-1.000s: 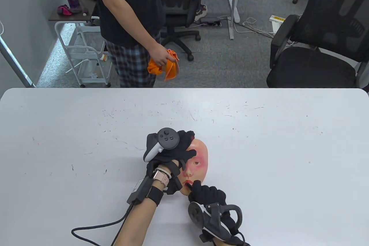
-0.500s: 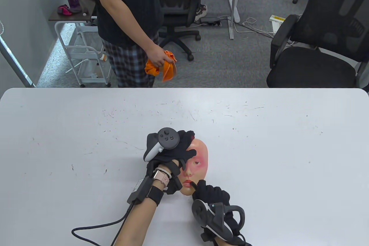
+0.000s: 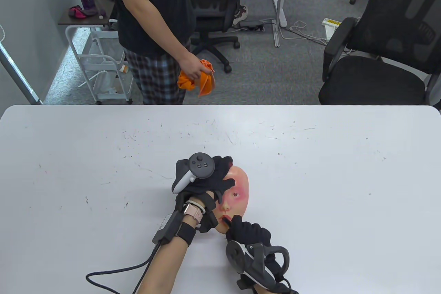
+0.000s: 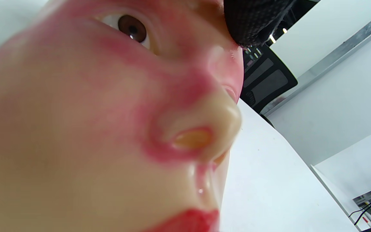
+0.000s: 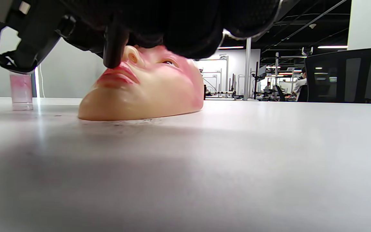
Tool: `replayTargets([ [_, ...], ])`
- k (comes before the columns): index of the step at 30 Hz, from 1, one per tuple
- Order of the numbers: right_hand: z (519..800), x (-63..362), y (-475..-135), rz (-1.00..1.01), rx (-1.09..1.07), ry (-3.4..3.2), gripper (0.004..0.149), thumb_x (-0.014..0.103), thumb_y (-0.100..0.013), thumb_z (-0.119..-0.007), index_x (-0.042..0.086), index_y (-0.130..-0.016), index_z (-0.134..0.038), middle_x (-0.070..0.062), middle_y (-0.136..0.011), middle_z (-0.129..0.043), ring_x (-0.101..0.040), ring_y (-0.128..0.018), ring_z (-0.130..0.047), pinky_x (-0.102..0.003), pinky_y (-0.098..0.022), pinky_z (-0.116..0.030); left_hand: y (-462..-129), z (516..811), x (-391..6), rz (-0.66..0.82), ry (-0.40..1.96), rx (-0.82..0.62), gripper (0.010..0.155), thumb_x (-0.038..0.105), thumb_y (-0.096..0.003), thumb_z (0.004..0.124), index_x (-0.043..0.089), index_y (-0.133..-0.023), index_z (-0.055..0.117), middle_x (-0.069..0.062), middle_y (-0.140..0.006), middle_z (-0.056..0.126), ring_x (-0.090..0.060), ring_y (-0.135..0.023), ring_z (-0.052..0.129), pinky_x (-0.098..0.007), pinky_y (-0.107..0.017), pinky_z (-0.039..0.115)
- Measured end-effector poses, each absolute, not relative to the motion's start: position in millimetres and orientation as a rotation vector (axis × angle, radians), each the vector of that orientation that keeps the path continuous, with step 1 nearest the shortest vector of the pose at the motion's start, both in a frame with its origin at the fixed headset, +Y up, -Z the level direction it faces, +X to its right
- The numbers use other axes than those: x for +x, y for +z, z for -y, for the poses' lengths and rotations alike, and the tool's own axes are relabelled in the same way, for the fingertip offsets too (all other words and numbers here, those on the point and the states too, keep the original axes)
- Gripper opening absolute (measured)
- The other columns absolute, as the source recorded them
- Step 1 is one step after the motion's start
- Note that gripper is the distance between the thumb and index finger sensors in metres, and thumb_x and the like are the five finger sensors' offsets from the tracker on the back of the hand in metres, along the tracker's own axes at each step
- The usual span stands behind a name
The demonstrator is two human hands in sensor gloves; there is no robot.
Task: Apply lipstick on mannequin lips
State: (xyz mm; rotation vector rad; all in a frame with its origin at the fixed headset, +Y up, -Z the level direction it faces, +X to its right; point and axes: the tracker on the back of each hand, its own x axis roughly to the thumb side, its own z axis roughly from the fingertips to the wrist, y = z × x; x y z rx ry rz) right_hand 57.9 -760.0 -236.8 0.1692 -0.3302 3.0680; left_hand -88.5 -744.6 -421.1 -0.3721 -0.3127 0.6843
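While the left hand (image 3: 203, 180) steadies the mask (image 3: 237, 190) on the scuffed white table (image 3: 310, 170), the right hand (image 3: 249, 233) grips a lipstick (image 5: 113, 48) at its lips; office chairs (image 3: 375, 49) stand behind.

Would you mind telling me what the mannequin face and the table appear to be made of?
Mannequin face: probably silicone or soft plastic; skin-toned, smooth and slightly glossy, with small highlights by the nose in the left wrist view. Table: likely laminate; matte white, with many fine dark scuffs.
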Motion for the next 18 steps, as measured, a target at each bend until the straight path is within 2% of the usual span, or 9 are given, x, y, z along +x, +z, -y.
replayTargets([
  [3,760.4,62.0,-237.7,0.285,0.106,3.072,0.053,0.045,-0.044,-0.073,0.013,-0.085,-0.082,0.005,-0.042,-0.091,-0.017,-0.038,-0.092,-0.045,-0.041,-0.077,-420.9,744.8,-88.6,0.313,0.687,-0.371,0.075,0.045,-0.0528,0.075,0.036,-0.116,0.035,-0.006,-0.121,0.024,-0.032,-0.109,0.024,-0.054,-0.082,0.025],
  [8,760.5,60.8,-236.8,0.291,0.159,3.071,0.053,0.046,-0.046,-0.071,0.015,-0.089,-0.078,0.007,-0.047,-0.090,-0.015,-0.042,-0.092,-0.044,-0.044,-0.077,-421.2,745.1,-88.6,0.314,0.687,-0.372,0.075,0.045,-0.0529,0.075,0.036,-0.116,0.035,-0.005,-0.121,0.023,-0.032,-0.109,0.024,-0.054,-0.082,0.025],
  [12,760.6,66.6,-241.0,0.260,0.074,3.072,0.054,0.046,-0.045,-0.072,0.014,-0.087,-0.079,0.006,-0.045,-0.091,-0.016,-0.041,-0.092,-0.045,-0.043,-0.077,-421.0,745.3,-88.5,0.315,0.688,-0.369,0.075,0.045,-0.0529,0.075,0.037,-0.116,0.035,-0.005,-0.121,0.024,-0.032,-0.109,0.024,-0.054,-0.082,0.025],
  [18,760.9,66.7,-238.7,0.245,0.151,3.069,0.053,0.047,-0.045,-0.071,0.015,-0.088,-0.079,0.007,-0.045,-0.091,-0.015,-0.041,-0.092,-0.044,-0.043,-0.078,-421.3,745.4,-88.7,0.316,0.685,-0.371,0.075,0.045,-0.0530,0.074,0.036,-0.116,0.034,-0.005,-0.121,0.024,-0.031,-0.109,0.024,-0.053,-0.082,0.025],
])
